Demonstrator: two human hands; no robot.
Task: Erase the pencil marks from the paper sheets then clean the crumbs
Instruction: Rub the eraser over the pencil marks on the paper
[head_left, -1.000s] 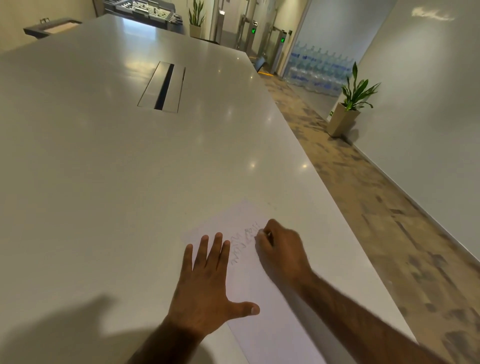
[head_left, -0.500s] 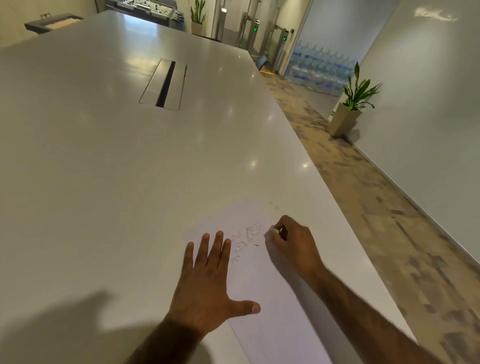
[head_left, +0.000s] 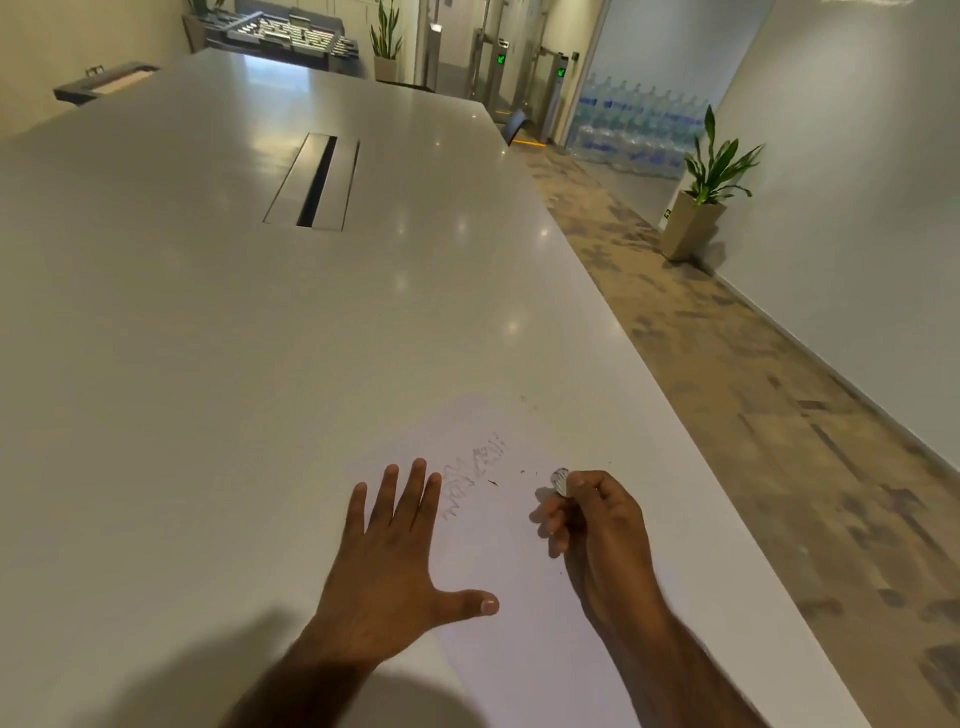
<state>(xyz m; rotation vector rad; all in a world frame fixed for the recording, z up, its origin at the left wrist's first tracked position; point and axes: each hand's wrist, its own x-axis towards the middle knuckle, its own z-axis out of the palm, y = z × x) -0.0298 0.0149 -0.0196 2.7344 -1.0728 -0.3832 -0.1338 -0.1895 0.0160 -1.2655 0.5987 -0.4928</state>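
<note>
A white paper sheet (head_left: 519, 597) lies near the table's right edge, with faint pencil marks (head_left: 475, 475) across its upper part. My left hand (head_left: 389, 566) rests flat on the sheet's left side, fingers spread, just left of the marks. My right hand (head_left: 597, 525) is closed around a small greyish eraser (head_left: 561, 480), whose tip pokes out above my fingers, to the right of the marks. A few dark eraser crumbs (head_left: 492, 483) lie between the marks and the eraser.
The long white table (head_left: 208, 364) stretches away, with a cable slot (head_left: 314, 182) in its middle. Its right edge runs close beside my right arm, over patterned carpet. A potted plant (head_left: 701, 208) stands by the right wall.
My right hand with the eraser has moved right, off the pencil marks, leaving crumbs on the sheet. My left hand has stayed flat on the paper.
</note>
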